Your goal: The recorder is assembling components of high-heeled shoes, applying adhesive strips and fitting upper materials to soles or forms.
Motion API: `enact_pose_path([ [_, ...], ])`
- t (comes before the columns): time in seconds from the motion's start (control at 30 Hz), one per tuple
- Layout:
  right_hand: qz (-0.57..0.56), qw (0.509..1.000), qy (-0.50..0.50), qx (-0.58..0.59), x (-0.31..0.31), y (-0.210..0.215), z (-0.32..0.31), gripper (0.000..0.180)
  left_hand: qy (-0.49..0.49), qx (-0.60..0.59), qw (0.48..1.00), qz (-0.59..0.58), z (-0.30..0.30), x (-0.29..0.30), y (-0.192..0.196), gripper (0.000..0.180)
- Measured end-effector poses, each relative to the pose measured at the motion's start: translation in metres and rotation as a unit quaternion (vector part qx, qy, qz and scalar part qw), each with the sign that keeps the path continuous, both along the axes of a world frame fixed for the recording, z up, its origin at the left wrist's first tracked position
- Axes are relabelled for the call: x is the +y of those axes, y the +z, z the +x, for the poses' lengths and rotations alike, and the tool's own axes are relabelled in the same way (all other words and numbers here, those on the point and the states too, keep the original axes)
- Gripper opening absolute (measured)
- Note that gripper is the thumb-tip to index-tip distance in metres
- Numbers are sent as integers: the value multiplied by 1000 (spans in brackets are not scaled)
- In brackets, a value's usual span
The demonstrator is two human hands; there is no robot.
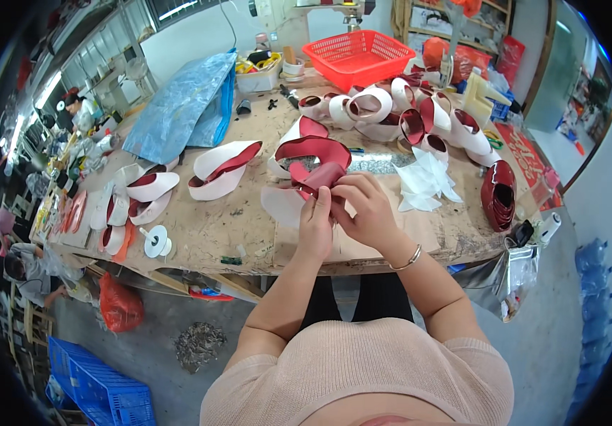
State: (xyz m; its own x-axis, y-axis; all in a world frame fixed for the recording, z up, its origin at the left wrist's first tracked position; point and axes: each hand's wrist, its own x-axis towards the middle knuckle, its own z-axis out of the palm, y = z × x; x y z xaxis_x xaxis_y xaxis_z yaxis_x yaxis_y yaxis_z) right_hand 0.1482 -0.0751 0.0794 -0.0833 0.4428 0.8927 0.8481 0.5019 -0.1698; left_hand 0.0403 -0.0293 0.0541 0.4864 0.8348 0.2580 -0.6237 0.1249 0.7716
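Both hands, left hand (315, 221) and right hand (367, 206), pinch a red strip (318, 177) running left-right.

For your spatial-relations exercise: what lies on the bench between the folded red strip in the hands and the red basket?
In the head view, curled red-and-white strips lie between red strip and red basket.

Glossy red-and-white strip (318, 177) (plastic-like film) over rough, matt wooden bench (214, 227)

A blue plastic bag (182, 106) is laid flat left of the red basket (357, 57), on the workbench. A red printed sheet with pale lettering (526, 160) is seen right of and nearer than the basket, at the bench edge. Red bags (455, 57) are shelved just right of the basket.
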Motion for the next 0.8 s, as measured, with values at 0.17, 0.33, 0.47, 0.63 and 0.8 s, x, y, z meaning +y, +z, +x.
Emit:
enact_pose_path([
  [0.17, -77, 994, -67, -31, 17, -8, 31, 20, 47, 137, 988, 43, 7, 18, -29, 39],
  [0.33, -96, 995, 1, 3, 10, 2, 18, 20, 41, 70, 997, 2, 7, 25, -28, 42],
  [0.47, -106, 994, 14, -3, 16, -6, 27, 25, 4, 47, 999, 17, 6, 18, -18, 40],
  [0.63, -118, 988, -102, -17, 27, -16, 30, 14, 171, 389, 842, 332, -5, 23, -13, 34],
  [0.8, -42, 987, -139, 67, 55, -19, 73, 12, 92, 101, 980, 144, 3, 32, -11, 29],
])
